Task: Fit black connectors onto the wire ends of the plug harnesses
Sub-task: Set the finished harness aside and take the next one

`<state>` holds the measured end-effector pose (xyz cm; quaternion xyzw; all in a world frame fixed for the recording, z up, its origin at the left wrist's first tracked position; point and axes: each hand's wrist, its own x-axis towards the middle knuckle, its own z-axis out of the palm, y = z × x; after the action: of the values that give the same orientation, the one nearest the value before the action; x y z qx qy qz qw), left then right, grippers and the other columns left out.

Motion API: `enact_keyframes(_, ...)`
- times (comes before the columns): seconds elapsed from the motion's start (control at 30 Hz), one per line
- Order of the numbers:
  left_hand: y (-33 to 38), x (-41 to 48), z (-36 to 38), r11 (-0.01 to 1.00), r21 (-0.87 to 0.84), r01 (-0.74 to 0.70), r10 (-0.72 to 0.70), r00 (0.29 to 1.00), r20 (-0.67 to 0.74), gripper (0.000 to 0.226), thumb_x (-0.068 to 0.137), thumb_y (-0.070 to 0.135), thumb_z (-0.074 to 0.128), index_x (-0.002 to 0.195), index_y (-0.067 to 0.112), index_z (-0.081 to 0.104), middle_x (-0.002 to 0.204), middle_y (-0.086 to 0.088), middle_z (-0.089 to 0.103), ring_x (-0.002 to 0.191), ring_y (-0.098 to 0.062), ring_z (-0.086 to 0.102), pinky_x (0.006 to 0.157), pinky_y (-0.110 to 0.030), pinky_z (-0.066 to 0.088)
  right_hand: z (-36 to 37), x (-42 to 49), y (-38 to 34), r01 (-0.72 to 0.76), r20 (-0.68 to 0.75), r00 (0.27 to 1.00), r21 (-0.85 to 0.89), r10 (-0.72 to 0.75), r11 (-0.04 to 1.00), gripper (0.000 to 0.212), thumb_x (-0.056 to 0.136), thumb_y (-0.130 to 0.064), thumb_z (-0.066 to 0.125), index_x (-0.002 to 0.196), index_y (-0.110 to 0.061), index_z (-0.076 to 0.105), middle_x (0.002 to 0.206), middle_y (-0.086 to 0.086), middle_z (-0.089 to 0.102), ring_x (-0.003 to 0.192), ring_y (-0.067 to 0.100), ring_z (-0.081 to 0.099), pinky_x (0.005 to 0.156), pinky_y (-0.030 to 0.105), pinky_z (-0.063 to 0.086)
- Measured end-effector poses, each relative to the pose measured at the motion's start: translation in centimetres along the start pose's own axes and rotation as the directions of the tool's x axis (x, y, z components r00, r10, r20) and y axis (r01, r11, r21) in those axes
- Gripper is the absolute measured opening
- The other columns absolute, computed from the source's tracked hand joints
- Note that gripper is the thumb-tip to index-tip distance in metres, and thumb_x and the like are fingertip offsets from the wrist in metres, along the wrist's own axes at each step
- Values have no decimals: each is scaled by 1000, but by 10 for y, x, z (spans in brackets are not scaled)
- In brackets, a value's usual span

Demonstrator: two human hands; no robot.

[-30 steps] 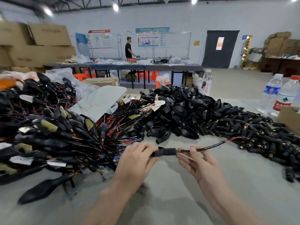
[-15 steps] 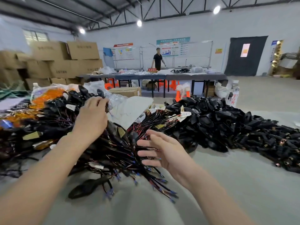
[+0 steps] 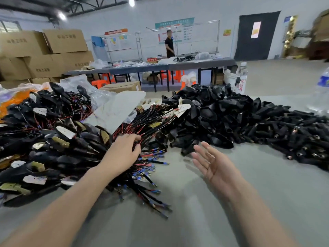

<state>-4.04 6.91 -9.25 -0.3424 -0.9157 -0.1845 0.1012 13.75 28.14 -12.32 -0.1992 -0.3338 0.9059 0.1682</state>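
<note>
Nearest, low in the middle of the frame, the blue-tipped ends of the thin black-sleeved plug harnesses (image 3: 149, 186) fan out loose over the bare grey counter (image 3: 195, 220). Just above them, at centre, the left hand (image 3: 122, 152) lies on the bundle, its fingers (image 3: 133, 137) bent down into the red and black wires; whether they have closed on a strand I cannot tell. Right of centre, the right hand (image 3: 215, 164) hovers with palm turned inward, fingers spread, holding nothing. These harnesses look light, limp and tangled, so one would likely come free best if pinched on the stiffer sleeve just behind its crimped tips. Farther back, across the right half, the heap of small black moulded plastic connectors (image 3: 231, 118) looks light, rigid and easy to pinch by the body.
</note>
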Motion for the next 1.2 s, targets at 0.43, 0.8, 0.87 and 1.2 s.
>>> enact_keyframes(0.43, 35, 108, 57, 916, 400, 29, -47, 998, 36, 29, 105, 32, 40, 122, 17, 59, 116, -7, 63, 105, -32, 61, 84, -42, 45, -39, 22, -27, 108, -69, 992, 78, -102, 991, 23, 100, -18, 55, 121, -13, 62, 96, 9, 77, 75, 21, 74, 72, 35, 63)
enact_keyframes(0.8, 108, 130, -35, 994, -102, -32, 5, 968, -252, 37, 103, 30, 35, 80, 9, 56, 72, -3, 55, 67, -21, 51, 58, -35, 34, -37, 23, -24, 133, -94, 986, -25, -134, 991, 21, 100, -14, 50, 116, -17, 63, 95, 5, 78, 79, 22, 75, 60, 29, 60)
enact_keyframes(0.87, 113, 128, -47, 973, -229, 6, -82, 942, -326, 36, 101, 28, 37, 80, 8, 58, 67, 0, 53, 59, -15, 47, 53, -30, 31, -38, 22, -23, 142, -106, 984, -44, -146, 989, 21, 100, -13, 50, 115, -17, 63, 94, 5, 78, 76, 21, 74, 58, 29, 59)
enact_keyframes(1.2, 85, 70, 7, 206, -830, 519, -225, 850, 476, 17, 106, 18, 38, 101, 13, 53, 54, 7, 34, 32, -3, 21, 28, -13, 14, -33, 21, -15, 166, -131, 974, -127, -183, 978, 20, 99, -10, 50, 111, -15, 66, 90, 7, 77, 67, 19, 72, 53, 26, 56)
